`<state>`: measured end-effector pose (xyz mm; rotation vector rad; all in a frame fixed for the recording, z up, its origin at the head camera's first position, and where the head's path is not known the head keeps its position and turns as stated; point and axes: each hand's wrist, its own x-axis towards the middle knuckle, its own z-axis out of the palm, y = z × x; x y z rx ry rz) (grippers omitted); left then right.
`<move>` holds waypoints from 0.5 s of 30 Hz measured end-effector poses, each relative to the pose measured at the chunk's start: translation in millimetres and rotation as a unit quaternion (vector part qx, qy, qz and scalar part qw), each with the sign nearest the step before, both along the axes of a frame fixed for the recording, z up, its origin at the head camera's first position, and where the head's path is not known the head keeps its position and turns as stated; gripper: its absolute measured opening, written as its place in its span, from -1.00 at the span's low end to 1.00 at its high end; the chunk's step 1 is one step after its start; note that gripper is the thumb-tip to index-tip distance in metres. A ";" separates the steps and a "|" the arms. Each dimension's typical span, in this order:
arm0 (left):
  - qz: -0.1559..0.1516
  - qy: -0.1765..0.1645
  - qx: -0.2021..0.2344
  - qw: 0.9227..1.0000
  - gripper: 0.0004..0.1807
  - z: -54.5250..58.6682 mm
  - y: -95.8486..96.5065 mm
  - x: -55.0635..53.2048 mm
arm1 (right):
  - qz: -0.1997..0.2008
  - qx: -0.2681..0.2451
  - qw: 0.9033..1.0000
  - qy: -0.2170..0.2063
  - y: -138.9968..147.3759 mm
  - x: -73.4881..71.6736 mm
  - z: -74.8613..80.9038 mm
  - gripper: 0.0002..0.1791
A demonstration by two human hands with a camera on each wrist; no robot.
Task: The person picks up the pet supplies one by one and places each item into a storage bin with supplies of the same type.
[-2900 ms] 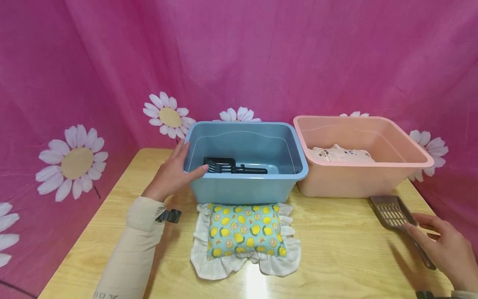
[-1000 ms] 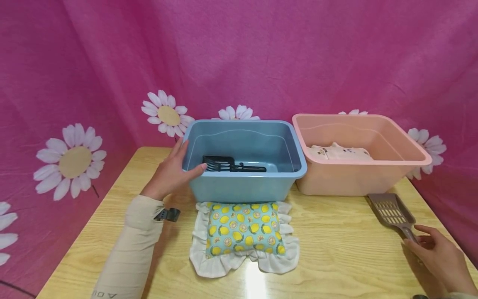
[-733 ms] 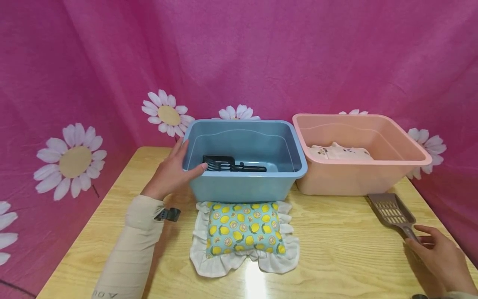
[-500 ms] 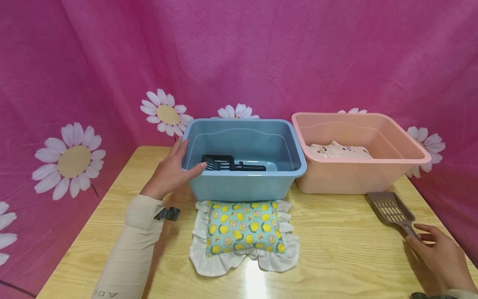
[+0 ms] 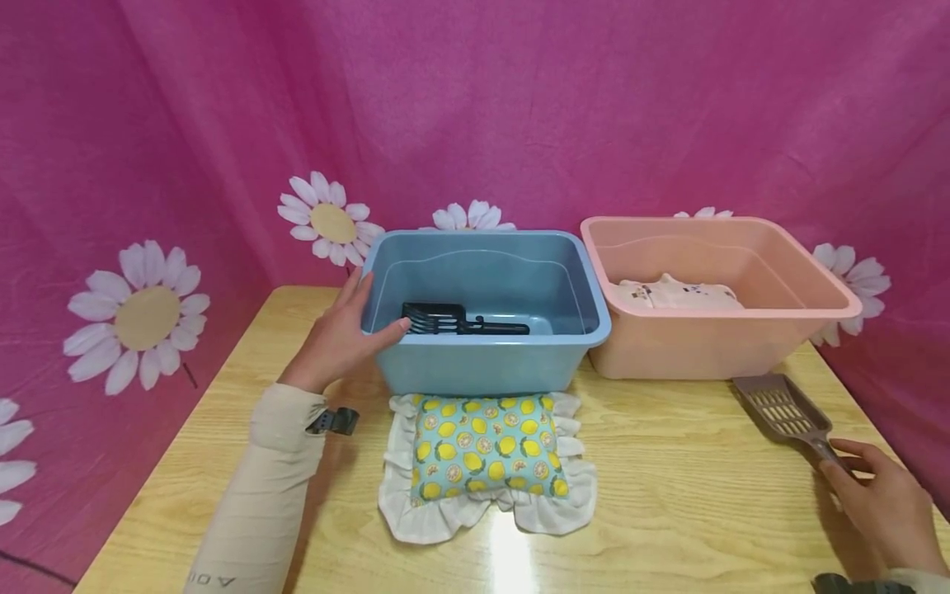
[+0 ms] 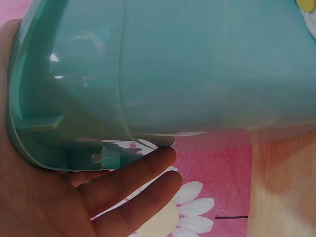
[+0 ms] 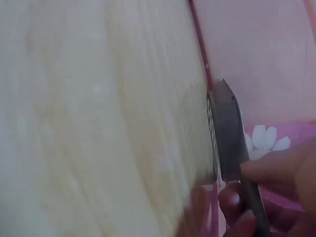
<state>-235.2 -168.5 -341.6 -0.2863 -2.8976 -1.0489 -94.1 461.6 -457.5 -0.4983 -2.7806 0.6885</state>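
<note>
My left hand [image 5: 334, 342] holds the near left corner of a blue litter box [image 5: 478, 370], thumb at the front rim and fingers along the left side. A black slotted litter scoop [image 5: 490, 327] lies inside that box. In the left wrist view, two fingers [image 6: 143, 173] lie against the outside of the box. My right hand [image 5: 883, 495] pinches the handle of a brown litter scoop [image 5: 783, 410]. The scoop's far end is close to the base of the pink litter box [image 5: 723, 346]; the hand hides most of the handle. Thumb and fingers on the handle show in the right wrist view.
A lemon-print pillow [image 5: 482, 450] with white ruffles lies in front of the blue box. A pale patterned cloth item [image 5: 679, 294] sits inside the pink box. The wooden table [image 5: 668, 503] backs onto a magenta curtain [image 5: 475, 107] with daisies.
My right hand has gone from reaching over the brown scoop to pinching its handle, whose end is now hidden. The left hand stays at the blue box's corner. The head view has shifted slightly.
</note>
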 end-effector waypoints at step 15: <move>0.000 0.006 -0.001 1.000 0.10 -0.6 -1.3 -1.1 | -0.015 0.006 0.999 0.031 3.1 6.7 2.7 -0.52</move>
